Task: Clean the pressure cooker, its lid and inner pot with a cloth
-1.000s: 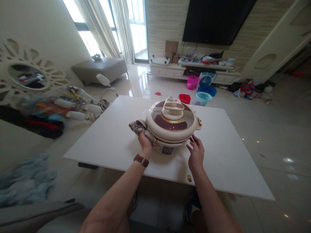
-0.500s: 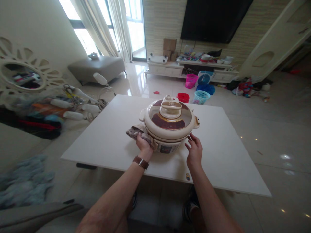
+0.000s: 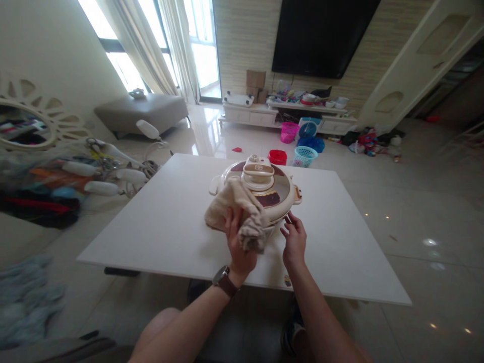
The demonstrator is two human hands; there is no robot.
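A cream electric cooker (image 3: 279, 214) with a brown-tinted lid (image 3: 259, 174) stands on the white table (image 3: 321, 252). My left hand (image 3: 239, 252) grips a crumpled beige cloth (image 3: 230, 201) in front of the cooker's left side. The cloth covers part of the lid rim and most of the front panel. At the cooker's front right, my right hand (image 3: 295, 239) has its fingers apart and curved, with the fingertips close under the rim. Whether those fingertips touch the cooker I cannot tell. A small sticker (image 3: 288, 280) is on the table's near edge.
Beyond the table stand a red bin (image 3: 277, 157), a light-blue basket (image 3: 304, 157) and a pink basket (image 3: 289, 132). To the left are a floor lamp with white shades (image 3: 130, 176) and a grey bench (image 3: 141, 113). A low white cabinet (image 3: 249, 116) lines the far wall.
My left hand has raised the cloth from the cooker's lower left side and moved it right, over its front and lid rim. My right hand stays at the front right. The view has shifted slightly.
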